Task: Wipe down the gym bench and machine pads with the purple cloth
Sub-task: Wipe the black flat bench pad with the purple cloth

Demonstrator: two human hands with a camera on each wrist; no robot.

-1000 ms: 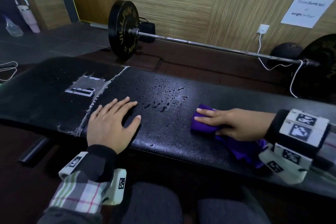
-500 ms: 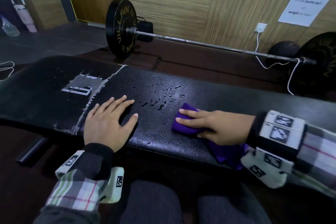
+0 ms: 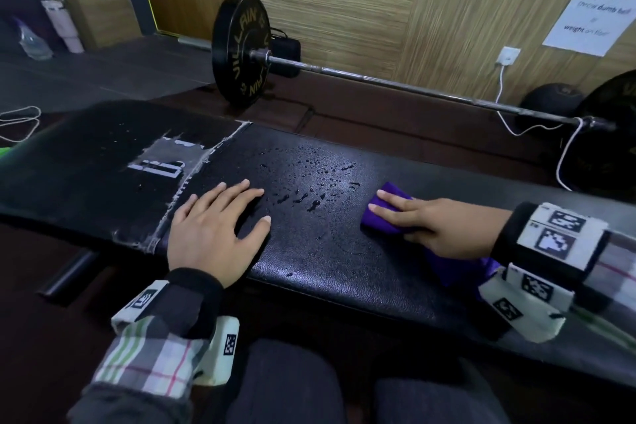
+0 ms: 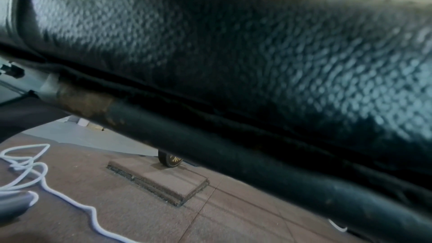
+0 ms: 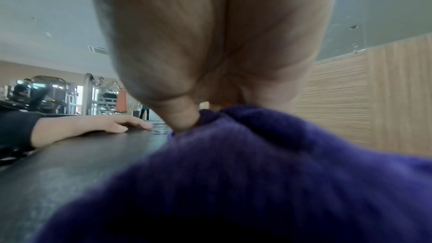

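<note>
The purple cloth (image 3: 385, 213) is pressed flat onto the black worktop (image 3: 344, 268) right of the frame's centre by the right hand (image 3: 437, 224), whose fingers (image 3: 389, 203) are laid straight and close together over the bunched fabric; the rest of the cloth is trailed under the wrist. The left hand (image 3: 213, 227) is rested palm-down in the lower centre, fingers spread, nothing held. A patch of water droplets (image 3: 309, 182) is seen between the two hands, not yet reached by the cloth, so the wipe is judged to be at an early stage: the padding right of the cloth looks dry, while the droplets, the worn taped section (image 3: 161, 165) at the left, and any machine pads, none of which are in view, are left to be done.
</note>
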